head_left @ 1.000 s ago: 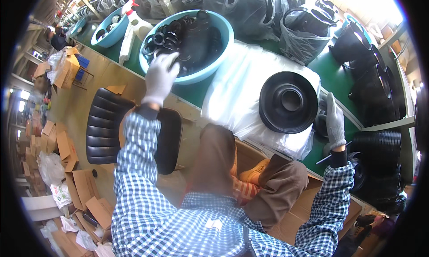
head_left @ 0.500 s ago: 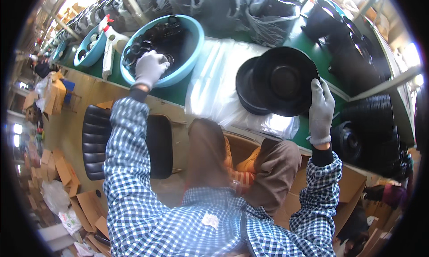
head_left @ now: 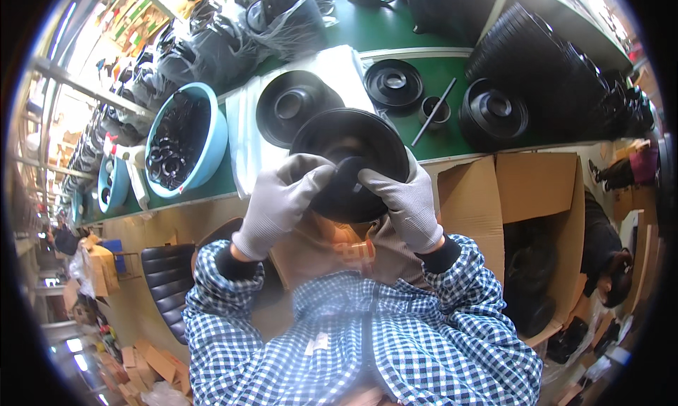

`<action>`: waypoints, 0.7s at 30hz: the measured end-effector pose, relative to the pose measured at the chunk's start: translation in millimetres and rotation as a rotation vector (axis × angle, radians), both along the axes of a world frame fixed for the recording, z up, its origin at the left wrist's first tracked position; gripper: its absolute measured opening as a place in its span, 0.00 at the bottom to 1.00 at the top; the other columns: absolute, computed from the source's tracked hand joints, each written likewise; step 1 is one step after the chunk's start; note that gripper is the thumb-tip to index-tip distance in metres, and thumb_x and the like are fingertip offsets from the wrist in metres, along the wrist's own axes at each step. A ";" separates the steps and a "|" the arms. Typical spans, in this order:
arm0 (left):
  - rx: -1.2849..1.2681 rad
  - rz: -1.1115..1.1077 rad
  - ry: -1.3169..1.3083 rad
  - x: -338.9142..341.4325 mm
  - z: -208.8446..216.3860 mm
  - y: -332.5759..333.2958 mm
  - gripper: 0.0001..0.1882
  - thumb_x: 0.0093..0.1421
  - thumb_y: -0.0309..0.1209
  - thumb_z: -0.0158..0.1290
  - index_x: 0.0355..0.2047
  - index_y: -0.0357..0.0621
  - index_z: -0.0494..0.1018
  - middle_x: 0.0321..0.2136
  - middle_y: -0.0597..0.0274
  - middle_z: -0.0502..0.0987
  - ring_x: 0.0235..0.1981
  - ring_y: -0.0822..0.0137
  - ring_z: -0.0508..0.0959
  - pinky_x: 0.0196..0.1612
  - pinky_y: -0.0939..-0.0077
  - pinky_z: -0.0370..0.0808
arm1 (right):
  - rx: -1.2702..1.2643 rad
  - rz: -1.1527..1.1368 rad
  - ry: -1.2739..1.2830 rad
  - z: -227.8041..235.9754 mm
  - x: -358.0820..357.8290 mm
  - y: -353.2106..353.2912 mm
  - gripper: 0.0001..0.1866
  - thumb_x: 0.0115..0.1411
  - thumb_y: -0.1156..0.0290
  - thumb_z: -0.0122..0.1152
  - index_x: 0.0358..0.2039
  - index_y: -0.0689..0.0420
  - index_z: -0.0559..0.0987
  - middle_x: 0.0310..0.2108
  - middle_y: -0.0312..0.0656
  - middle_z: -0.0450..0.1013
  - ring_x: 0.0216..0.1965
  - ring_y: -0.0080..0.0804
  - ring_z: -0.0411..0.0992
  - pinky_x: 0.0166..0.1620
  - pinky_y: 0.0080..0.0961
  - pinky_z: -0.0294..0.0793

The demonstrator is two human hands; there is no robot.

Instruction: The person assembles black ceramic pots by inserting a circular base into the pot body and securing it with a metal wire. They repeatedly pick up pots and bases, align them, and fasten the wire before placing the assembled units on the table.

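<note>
From the head view, we hold a black round dish (head_left: 349, 148) over our lap; our left hand (head_left: 282, 201) and right hand (head_left: 406, 201) pinch a small black ring (head_left: 346, 183) into it. Another dish (head_left: 293, 106) lies at eleven o'clock on the green surface (head_left: 431, 134), the blue tub (head_left: 187, 141) full of rings.

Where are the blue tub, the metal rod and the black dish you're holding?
Blue tub (head_left: 215, 134): head view, on its right rim.
Metal rod (head_left: 433, 112): head view, mid-shaft.
Black dish (head_left: 349, 134): head view, on its upper rim, above the gloves.
</note>
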State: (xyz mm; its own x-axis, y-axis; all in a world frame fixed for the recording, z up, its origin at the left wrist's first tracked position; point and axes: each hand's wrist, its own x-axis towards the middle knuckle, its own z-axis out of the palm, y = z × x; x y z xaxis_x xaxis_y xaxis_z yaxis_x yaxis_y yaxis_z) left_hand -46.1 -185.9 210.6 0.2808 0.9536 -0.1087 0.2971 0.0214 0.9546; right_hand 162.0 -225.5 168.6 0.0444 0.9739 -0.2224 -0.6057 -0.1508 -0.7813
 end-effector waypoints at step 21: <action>0.088 -0.047 -0.228 59.9 -51.2 13.2 0.38 0.72 0.31 0.58 0.77 0.30 0.55 0.63 0.41 0.75 0.66 0.54 0.75 0.70 0.63 0.72 | 0.058 -0.432 -0.384 -17.4 154.8 13.1 0.25 0.60 0.79 0.77 0.57 0.66 0.80 0.48 0.43 0.84 0.46 0.26 0.82 0.54 0.26 0.82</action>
State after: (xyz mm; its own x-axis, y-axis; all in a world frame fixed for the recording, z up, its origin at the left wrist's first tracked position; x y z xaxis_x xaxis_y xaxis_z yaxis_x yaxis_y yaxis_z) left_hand 13.8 -172.7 159.4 0.3329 0.9419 0.0451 0.0728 -0.0734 0.9946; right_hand 316.8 -212.4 151.2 0.5077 0.8596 -0.0585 -0.2744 0.0969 -0.9567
